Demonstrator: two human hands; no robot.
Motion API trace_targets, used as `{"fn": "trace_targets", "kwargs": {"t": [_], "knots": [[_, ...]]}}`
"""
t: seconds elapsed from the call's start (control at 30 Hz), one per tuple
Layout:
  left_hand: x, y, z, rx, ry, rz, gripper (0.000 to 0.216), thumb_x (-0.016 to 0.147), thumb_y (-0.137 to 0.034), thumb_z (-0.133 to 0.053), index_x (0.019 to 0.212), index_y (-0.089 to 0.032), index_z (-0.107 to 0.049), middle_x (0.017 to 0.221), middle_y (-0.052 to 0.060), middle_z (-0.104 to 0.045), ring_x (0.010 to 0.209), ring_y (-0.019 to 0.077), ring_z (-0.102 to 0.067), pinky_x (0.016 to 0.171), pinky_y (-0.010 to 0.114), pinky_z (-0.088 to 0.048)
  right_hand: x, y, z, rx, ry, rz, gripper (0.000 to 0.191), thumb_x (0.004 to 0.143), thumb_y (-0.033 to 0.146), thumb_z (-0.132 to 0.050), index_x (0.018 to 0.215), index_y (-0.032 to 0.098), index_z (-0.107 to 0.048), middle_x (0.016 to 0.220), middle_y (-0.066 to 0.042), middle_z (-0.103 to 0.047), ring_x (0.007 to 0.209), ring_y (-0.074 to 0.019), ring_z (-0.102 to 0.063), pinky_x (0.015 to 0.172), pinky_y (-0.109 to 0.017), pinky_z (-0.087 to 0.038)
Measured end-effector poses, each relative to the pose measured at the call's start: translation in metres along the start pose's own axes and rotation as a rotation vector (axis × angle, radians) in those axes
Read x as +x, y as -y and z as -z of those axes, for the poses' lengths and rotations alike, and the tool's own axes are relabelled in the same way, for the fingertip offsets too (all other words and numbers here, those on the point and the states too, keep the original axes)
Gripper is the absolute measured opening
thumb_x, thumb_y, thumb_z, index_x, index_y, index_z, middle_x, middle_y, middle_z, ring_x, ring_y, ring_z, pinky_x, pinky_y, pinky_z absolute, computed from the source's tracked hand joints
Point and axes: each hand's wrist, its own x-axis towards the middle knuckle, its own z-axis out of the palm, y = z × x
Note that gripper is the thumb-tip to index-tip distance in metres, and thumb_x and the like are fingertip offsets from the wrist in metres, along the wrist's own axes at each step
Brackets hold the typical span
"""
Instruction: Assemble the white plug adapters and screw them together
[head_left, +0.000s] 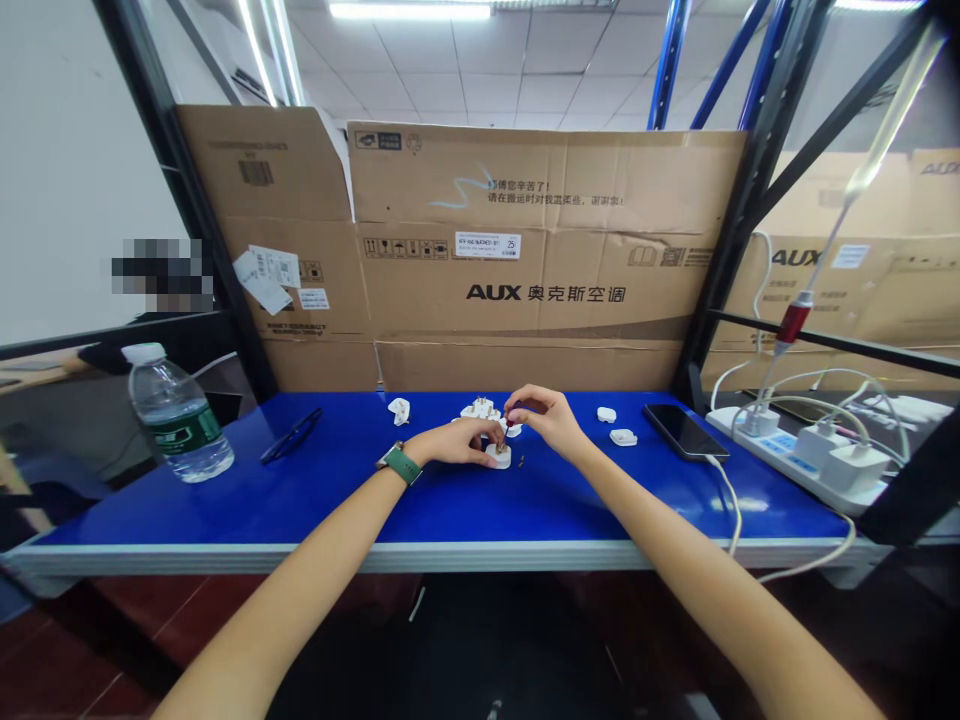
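My left hand (459,441), with a green watch on its wrist, is closed on a small white plug body (499,456) and presses it to the blue table (360,500). My right hand (546,414) pinches a small red-handled screwdriver (511,422), its tip pointing down onto the plug. More white plug parts (480,409) lie just behind the hands, with one piece (399,410) off to the left. Two white covers (615,425) rest to the right.
A water bottle (177,412) stands at the left, dark glasses (291,435) beside it. A black phone (681,430) and a power strip (806,455) with chargers and cables sit at the right. Cardboard boxes (525,260) wall the back. A person sits beyond at far left.
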Motion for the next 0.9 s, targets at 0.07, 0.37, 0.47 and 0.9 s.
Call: {"fn": "trace_targets", "kwargs": {"t": [0.07, 0.37, 0.47, 0.9], "knots": [[0.0, -0.001, 0.0001, -0.003, 0.002, 0.0, 0.031, 0.083, -0.038, -0.076, 0.105, -0.018, -0.065, 0.113, 0.006, -0.065, 0.096, 0.0168, -0.06, 0.08, 0.028, -0.048, -0.0004, 0.0011, -0.0006, 0.014, 0.001, -0.005, 0.019, 0.075, 0.033, -0.081, 0.086, 0.02, -0.072, 0.084, -0.003, -0.07, 0.077, -0.0176, -0.066, 0.074, -0.031, -0.054], [-0.0016, -0.0052, 0.001, 0.001, 0.001, 0.013, 0.034, 0.082, -0.04, -0.075, 0.107, -0.019, -0.065, 0.11, 0.006, -0.065, 0.094, 0.0167, -0.06, 0.077, 0.027, -0.048, 0.0007, 0.0065, -0.0003, 0.036, -0.056, -0.017, 0.023, 0.075, 0.036, -0.08, 0.089, 0.02, -0.072, 0.079, -0.002, -0.07, 0.068, -0.0167, -0.066, 0.067, -0.031, -0.057], [-0.0016, -0.004, 0.0008, 0.014, -0.004, 0.017, 0.035, 0.082, -0.042, -0.076, 0.107, -0.02, -0.065, 0.109, 0.005, -0.065, 0.093, 0.0168, -0.06, 0.076, 0.026, -0.048, 0.0009, 0.0063, -0.0004, 0.034, -0.047, -0.016, 0.023, 0.076, 0.036, -0.08, 0.089, 0.02, -0.072, 0.078, -0.002, -0.07, 0.067, -0.0165, -0.066, 0.066, -0.031, -0.057], [-0.0021, -0.0065, 0.0011, 0.003, 0.0, 0.009, 0.033, 0.083, -0.04, -0.075, 0.107, -0.02, -0.066, 0.11, 0.005, -0.066, 0.098, 0.0175, -0.061, 0.077, 0.026, -0.049, 0.0009, 0.0038, 0.0003, 0.036, -0.038, -0.009, 0.022, 0.077, 0.035, -0.079, 0.091, 0.02, -0.072, 0.077, -0.002, -0.069, 0.067, -0.016, -0.065, 0.066, -0.03, -0.056]]}}
